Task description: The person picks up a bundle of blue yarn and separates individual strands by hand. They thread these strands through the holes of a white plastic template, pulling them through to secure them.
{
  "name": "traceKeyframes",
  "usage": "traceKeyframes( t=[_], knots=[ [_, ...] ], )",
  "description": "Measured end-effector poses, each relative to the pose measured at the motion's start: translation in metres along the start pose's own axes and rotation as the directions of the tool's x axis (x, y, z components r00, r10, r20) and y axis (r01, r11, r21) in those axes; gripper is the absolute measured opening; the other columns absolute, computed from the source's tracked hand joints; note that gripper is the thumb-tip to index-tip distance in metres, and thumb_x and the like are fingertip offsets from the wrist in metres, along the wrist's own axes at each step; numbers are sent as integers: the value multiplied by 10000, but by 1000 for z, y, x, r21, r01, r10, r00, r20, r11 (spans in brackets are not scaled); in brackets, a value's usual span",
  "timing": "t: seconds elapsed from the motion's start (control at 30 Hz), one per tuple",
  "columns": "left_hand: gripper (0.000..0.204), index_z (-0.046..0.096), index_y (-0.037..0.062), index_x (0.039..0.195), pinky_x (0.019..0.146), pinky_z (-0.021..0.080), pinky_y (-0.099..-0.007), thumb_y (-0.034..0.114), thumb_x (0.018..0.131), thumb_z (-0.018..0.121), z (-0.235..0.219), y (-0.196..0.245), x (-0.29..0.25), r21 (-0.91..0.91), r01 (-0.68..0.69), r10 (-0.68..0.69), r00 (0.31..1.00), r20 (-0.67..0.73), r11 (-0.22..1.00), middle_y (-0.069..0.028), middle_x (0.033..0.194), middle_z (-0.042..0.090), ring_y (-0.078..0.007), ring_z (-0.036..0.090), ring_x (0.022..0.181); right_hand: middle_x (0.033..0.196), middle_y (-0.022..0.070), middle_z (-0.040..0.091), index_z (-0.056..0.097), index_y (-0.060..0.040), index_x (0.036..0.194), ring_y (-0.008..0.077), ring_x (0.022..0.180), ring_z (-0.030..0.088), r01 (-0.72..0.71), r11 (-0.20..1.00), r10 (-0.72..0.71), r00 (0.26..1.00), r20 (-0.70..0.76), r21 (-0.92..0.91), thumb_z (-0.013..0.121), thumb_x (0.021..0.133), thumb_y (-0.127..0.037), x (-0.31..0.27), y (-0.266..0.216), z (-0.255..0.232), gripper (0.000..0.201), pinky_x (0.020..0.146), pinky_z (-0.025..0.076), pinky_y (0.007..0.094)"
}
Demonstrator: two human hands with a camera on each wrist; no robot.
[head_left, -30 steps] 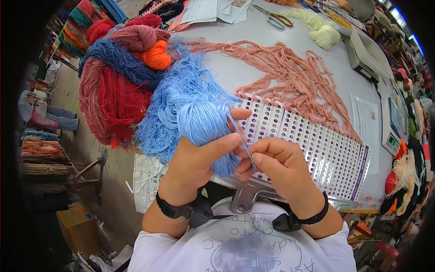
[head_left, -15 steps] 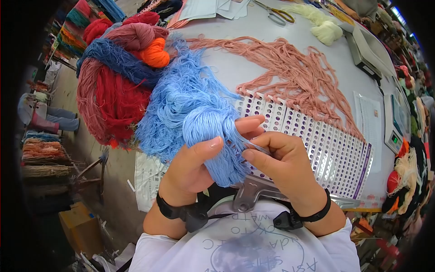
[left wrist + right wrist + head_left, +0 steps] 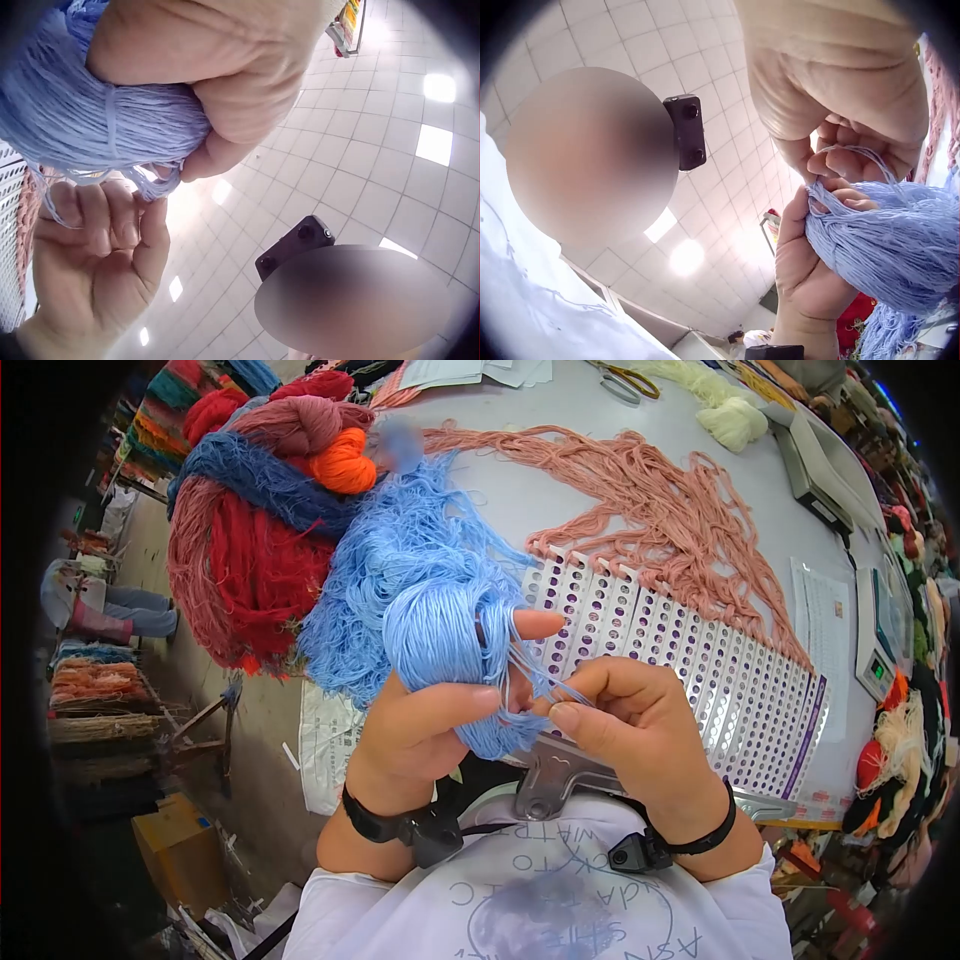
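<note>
Your left hand (image 3: 425,725) wraps one light-blue yarn skein (image 3: 445,635), fingers curled round it just above the white perforated sample card (image 3: 700,680). Your right hand (image 3: 630,725) pinches a few blue strands (image 3: 535,680) between thumb and forefinger (too fine to count). One orange yarn ball (image 3: 342,463) sits in the red-and-navy yarn heap (image 3: 250,550); one pair of scissors (image 3: 625,382) lies far off.

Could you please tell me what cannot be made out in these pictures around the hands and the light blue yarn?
- Head view: the strands pinched by the right hand are too thin to count.
- Head view: the left hand covers the light blue yarn bundle where it is gripped.
- Head view: the perforated card's near edge is hidden behind both hands.
- Head view: the scissors are cut off by the top edge.
</note>
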State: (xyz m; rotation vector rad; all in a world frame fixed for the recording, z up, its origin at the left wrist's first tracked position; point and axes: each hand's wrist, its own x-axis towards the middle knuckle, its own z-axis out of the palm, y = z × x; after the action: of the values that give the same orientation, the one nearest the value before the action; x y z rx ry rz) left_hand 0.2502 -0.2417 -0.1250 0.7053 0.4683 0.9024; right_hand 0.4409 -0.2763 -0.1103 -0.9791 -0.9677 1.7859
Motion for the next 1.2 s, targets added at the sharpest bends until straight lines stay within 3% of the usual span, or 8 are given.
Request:
traceKeyframes(
  t=[0.23,0.3,0.43,0.6,0.7,0.87,0.93,1.2],
  knots=[
    [530,502,-39,1224,865,451,-314,30,724,662,15,0,0,61,-9,15,995,-102,998,-114,1119,598,-169,603,940,800,-1,590,622,28,924,23,681,479,-16,999,15,1000,20,47,616,852,-73,-2,0,-1,123,587,372,172],
    [525,502,-34,1223,868,451,-315,13,727,665,17,-1,0,73,-17,25,993,-114,997,-114,1129,593,-169,600,951,812,7,593,613,22,920,24,702,478,238,962,-241,971,-4,-134,598,849,-58,3,8,-5,107,622,379,180],
    [513,503,-28,1221,883,449,-321,7,739,676,8,-3,1,146,-16,27,997,-72,989,-112,1154,583,-172,590,987,764,-3,568,613,4,922,31,706,472,76,992,-60,986,-158,97,586,831,-40,3,-2,-2,104,644,372,186],
    [508,511,-25,1211,878,453,-319,13,737,691,26,-4,2,98,-6,31,968,-251,995,-113,1155,584,-171,590,981,660,-19,498,611,-17,863,32,578,414,19,920,-76,989,-130,-392,631,778,-70,-3,-13,9,102,534,336,205],
    [511,511,-26,1211,870,458,-318,13,736,694,27,-5,3,116,-10,42,962,-270,993,-114,1134,592,-170,594,968,640,-22,490,598,-14,824,33,545,393,43,902,-124,979,-163,-430,648,764,-82,-1,-6,7,103,498,322,214],
    [516,507,-31,1214,846,468,-315,10,735,695,24,-6,3,108,-10,38,964,-263,994,-99,1036,619,-163,602,923,647,-26,492,589,-13,802,37,582,412,125,948,-161,981,-104,-292,638,771,-75,2,3,1,85,530,339,209],
    [555,481,-61,1239,746,506,-298,30,731,685,27,-8,4,111,-49,80,952,-295,993,-112,873,646,-180,637,795,658,-26,498,585,-13,797,38,600,421,136,964,-160,983,-89,-230,635,774,-76,3,4,0,84,545,346,209],
    [596,439,-63,1271,766,508,-313,33,734,679,23,-6,5,113,-46,71,972,-226,993,-117,886,644,-193,639,806,667,-24,519,579,-17,806,40,639,451,33,988,-55,988,-144,-149,630,776,-81,1,-2,2,87,585,368,214]
  ],
)
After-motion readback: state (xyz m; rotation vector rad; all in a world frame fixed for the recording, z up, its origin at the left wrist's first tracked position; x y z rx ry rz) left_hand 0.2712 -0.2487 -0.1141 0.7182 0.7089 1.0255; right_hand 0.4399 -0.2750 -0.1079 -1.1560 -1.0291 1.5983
